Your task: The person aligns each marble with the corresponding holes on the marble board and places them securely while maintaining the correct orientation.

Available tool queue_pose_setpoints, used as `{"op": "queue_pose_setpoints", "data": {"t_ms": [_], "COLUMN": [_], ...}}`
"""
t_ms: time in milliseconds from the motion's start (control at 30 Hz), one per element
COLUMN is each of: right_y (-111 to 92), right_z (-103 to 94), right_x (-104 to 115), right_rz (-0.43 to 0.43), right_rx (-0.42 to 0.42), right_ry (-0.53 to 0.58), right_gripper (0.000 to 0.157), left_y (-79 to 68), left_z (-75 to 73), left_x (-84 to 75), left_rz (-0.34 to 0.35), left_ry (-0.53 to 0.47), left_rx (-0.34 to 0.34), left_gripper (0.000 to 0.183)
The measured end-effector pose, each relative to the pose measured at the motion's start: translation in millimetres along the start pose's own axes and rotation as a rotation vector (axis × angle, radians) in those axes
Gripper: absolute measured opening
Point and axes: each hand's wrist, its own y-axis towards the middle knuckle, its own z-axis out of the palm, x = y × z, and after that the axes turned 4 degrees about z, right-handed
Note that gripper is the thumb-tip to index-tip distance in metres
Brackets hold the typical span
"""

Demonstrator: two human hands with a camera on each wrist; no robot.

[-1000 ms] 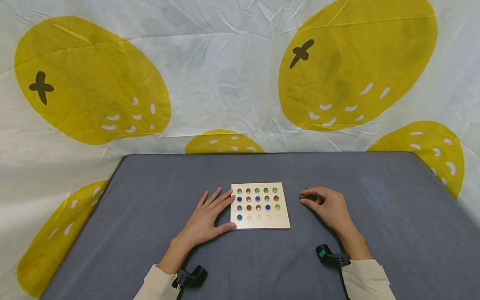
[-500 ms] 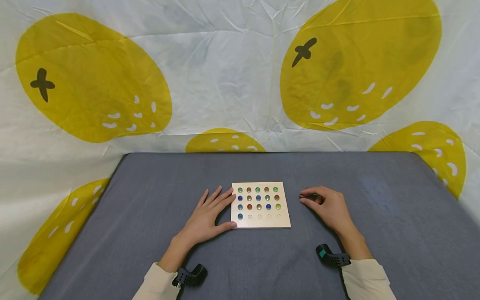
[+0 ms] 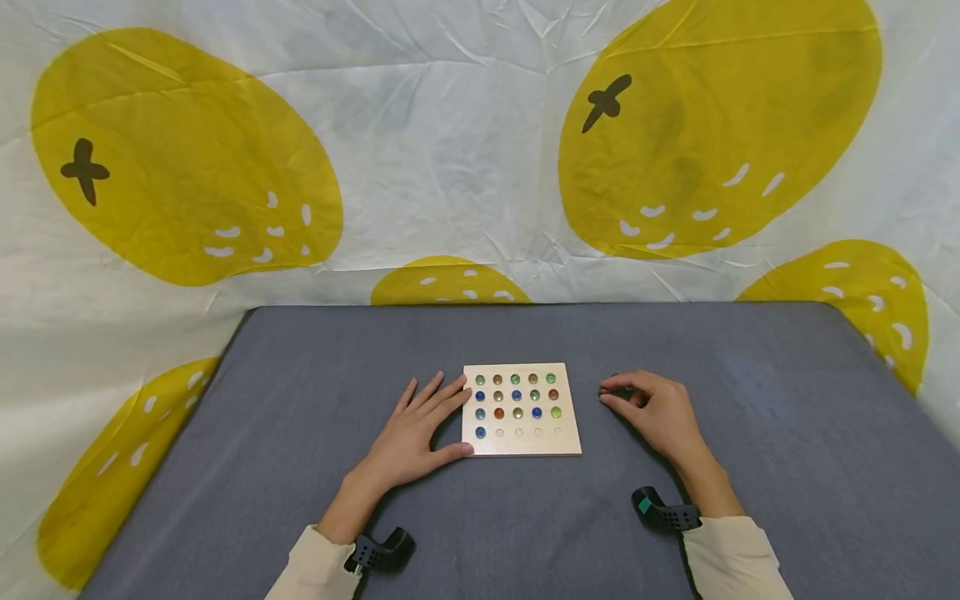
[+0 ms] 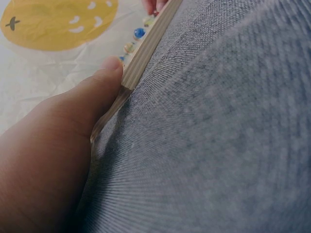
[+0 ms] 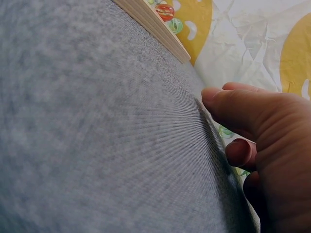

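Note:
A pale wooden board [image 3: 525, 448] lies on the cloth, with coloured glass marbles in rows of round hollows. Its front row has one blue marble [image 3: 480, 432] at the left end and several bare hollows beside it. My left hand [image 3: 408, 437] lies with spread, straight fingers along the board's left edge, thumb at the near corner. To the right of the board, my right hand [image 3: 656, 412] pinches a small dark marble [image 3: 604, 392] between thumb and forefinger, low over the cloth. In the right wrist view the thumb hides that marble, while green marbles [image 5: 225, 131] show behind the hand.
A grey cloth [image 3: 525, 533] covers the table. Behind its far edge hangs a white curtain [image 3: 450, 150] with large yellow fruit shapes. Each wrist wears a black camera band, the left one [image 3: 381, 552] and the right one [image 3: 663, 511] both above the cloth.

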Motion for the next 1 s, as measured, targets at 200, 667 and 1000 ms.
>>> {"op": "queue_pose_setpoints", "data": {"t_ms": [200, 667, 1000], "right_y": [-0.7, 0.2, 1.0], "right_z": [-1.4, -1.0, -1.8], "right_x": [1.6, 1.1, 2.6], "right_rz": [0.005, 0.028, 0.011], "right_rx": [0.001, 0.016, -0.009], "right_ry": [0.0, -0.006, 0.001], "right_gripper": [0.017, 0.017, 0.017], "left_y": [-0.3, 0.1, 0.1], "left_z": [0.4, -1.6, -1.3], "left_x": [0.1, -0.7, -1.2], "left_rz": [0.005, 0.006, 0.001], "left_ry": [-0.004, -0.004, -0.003], "left_rx": [0.0, -0.009, -0.005], "left_gripper": [0.076, 0.076, 0.076]}}
